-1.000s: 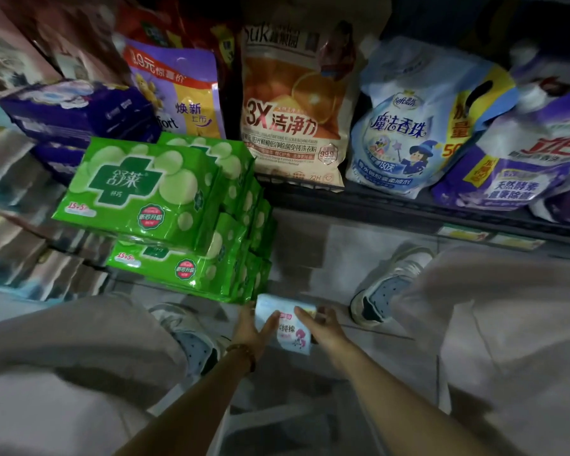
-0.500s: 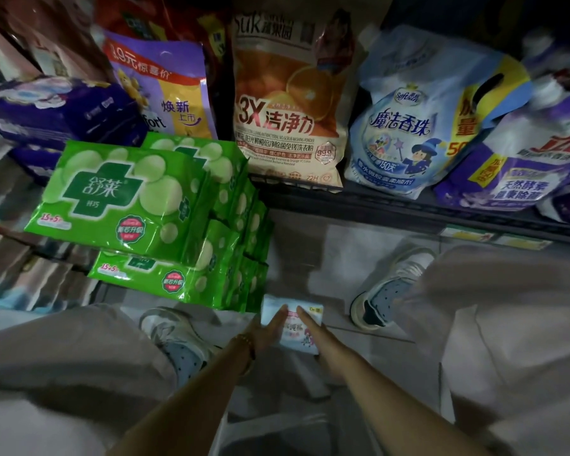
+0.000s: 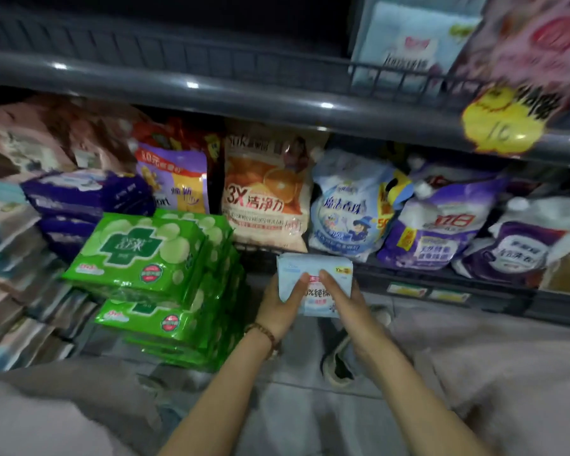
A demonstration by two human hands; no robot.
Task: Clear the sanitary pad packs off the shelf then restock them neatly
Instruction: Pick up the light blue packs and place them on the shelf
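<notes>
My left fingers [image 3: 295,286] and right fingers [image 3: 331,283] gripped the pack [image 3: 313,269] between them, green stack [image 3: 145,255] just left of them, and I judged its slick wrapper might slip from so light a pinch.

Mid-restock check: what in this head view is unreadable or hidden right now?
Head view:
- Label of the pale blue pack: partly covered by the left hand and right hand.
- Top right, the pink bag: motion-blurred and cut by the frame edge.
- At the left edge, the stacked packs: blurred and cut off.
</notes>
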